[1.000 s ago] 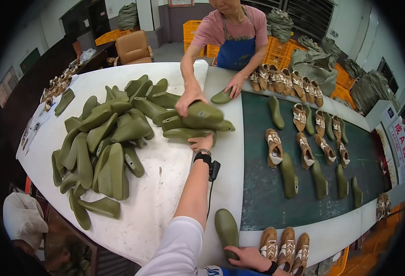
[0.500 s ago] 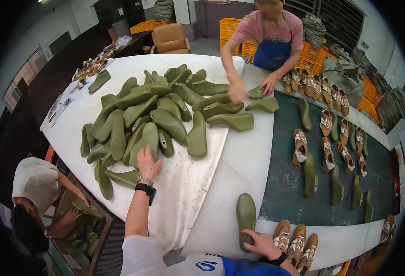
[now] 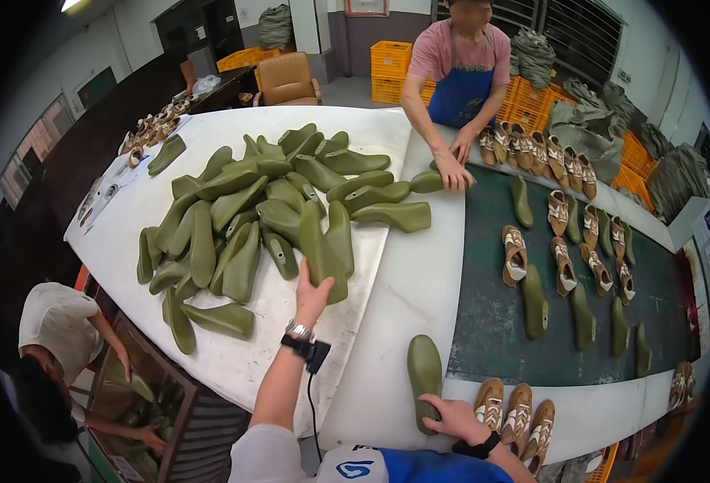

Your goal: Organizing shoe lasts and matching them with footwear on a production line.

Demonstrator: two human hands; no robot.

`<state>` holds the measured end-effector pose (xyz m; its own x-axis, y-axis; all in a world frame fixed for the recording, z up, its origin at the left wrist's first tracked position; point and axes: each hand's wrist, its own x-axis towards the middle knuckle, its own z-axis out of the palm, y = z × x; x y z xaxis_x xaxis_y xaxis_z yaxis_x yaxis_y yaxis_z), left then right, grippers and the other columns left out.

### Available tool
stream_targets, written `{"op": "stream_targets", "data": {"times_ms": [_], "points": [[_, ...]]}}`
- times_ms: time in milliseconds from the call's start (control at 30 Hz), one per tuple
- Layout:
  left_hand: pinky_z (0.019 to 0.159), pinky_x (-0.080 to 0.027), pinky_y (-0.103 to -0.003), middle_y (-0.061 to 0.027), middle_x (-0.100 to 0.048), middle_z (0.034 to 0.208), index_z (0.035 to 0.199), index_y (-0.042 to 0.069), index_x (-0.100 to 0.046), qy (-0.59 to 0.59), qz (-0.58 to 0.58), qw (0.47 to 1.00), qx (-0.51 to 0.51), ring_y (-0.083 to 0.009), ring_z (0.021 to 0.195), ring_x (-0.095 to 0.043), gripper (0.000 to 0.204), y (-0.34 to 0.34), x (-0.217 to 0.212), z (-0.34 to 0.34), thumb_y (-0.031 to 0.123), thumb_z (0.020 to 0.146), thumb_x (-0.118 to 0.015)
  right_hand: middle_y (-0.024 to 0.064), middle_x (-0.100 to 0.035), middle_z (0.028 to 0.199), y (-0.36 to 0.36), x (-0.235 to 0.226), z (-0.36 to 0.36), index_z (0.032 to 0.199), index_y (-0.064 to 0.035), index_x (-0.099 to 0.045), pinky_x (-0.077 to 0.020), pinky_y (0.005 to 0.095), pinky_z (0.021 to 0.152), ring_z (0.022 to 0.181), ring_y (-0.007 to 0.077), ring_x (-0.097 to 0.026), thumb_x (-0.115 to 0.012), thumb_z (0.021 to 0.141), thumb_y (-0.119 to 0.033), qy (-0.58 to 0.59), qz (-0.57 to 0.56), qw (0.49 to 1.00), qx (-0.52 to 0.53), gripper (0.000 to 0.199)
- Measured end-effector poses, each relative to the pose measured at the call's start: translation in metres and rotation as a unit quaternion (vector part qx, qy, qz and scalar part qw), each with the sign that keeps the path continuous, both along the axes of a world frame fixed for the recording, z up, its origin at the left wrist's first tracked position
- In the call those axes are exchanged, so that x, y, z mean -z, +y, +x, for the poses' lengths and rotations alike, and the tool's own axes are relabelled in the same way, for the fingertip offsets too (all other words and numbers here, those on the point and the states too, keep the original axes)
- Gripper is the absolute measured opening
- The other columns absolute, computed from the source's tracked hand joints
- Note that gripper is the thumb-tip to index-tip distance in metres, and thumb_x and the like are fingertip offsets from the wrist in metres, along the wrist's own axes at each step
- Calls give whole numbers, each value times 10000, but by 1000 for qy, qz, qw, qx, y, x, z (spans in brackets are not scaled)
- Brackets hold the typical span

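Note:
My left hand (image 3: 313,296) is closed round one end of an olive-green shoe last (image 3: 318,245), which stands out at the right side of a heap of similar lasts (image 3: 242,193). My right hand (image 3: 455,419) grips the lower end of another shoe last (image 3: 425,370) that lies lengthwise on the white tabletop (image 3: 387,354). Just right of that hand, several brown and white shoes (image 3: 518,409) stand in a row. My left fingers are partly hidden behind the last they hold.
Across the table, a co-worker in a blue apron (image 3: 461,92) has both hands by a shoe last (image 3: 427,182). Another person (image 3: 58,322) reaches into a box of lasts (image 3: 186,386) at lower left. Shoes and lasts lie in rows on the green belt (image 3: 492,346).
My left hand has moved right, carrying a shoe last away from the front of the heap. My right hand keeps its grip. The far co-worker's hands have come closer together.

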<state>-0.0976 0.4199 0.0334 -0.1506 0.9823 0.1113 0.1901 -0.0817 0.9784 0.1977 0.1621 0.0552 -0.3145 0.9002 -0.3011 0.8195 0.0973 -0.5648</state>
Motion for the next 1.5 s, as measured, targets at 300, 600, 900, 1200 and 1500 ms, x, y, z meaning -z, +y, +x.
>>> {"op": "stream_targets", "data": {"times_ms": [300, 600, 900, 1200, 1500], "points": [[1016, -307, -403, -274, -344, 1326, 1287, -9, -428, 151, -133, 976, -87, -373, 1232, -343, 790, 98, 71, 88, 461, 701, -675, 109, -621, 714, 3, 14, -2, 1194, -245, -474, -482, 394, 554, 633, 310, -615, -589, 775, -340, -1, -15, 1000, -5, 445], [983, -344, -351, -187, -529, 1228, 1283, 98, -480, -29, -65, 967, -245, -338, 1139, -477, 546, 188, 101, 108, 366, 816, -571, 103, -623, 737, 12, 18, -7, 1226, -268, -458, -483, 399, 555, 641, 315, -615, -591, 786, -386, 42, -42, 998, -18, 475], [600, -440, -230, 3, -643, 794, 1071, 19, -642, -3, -108, 994, -17, -65, 653, -526, 258, 61, 75, -41, 132, 856, -557, 110, -615, 691, 7, 27, -1, 1231, -271, -454, -463, 414, 530, 629, 325, -609, -584, 765, -352, 64, 11, 998, 5, 491], [723, -484, -429, -238, -549, 1010, 1183, 147, -531, 394, -34, 891, 224, -384, 879, -561, 450, -270, 3, -4, 84, 747, -627, 142, -630, 731, 4, 23, -11, 1219, -205, -462, -480, 440, 604, 681, 348, -609, -560, 747, -293, 50, 58, 997, 21, 489], [1078, -201, -404, -368, -47, 1398, 1383, -38, -139, 199, -91, 921, 322, -451, 1335, -89, 932, -251, 59, 79, 256, 704, -705, 151, -634, 725, -23, 31, -17, 1215, -154, -434, -491, 441, 633, 697, 346, -621, -574, 753, -289, 57, 71, 994, 54, 501]]}}
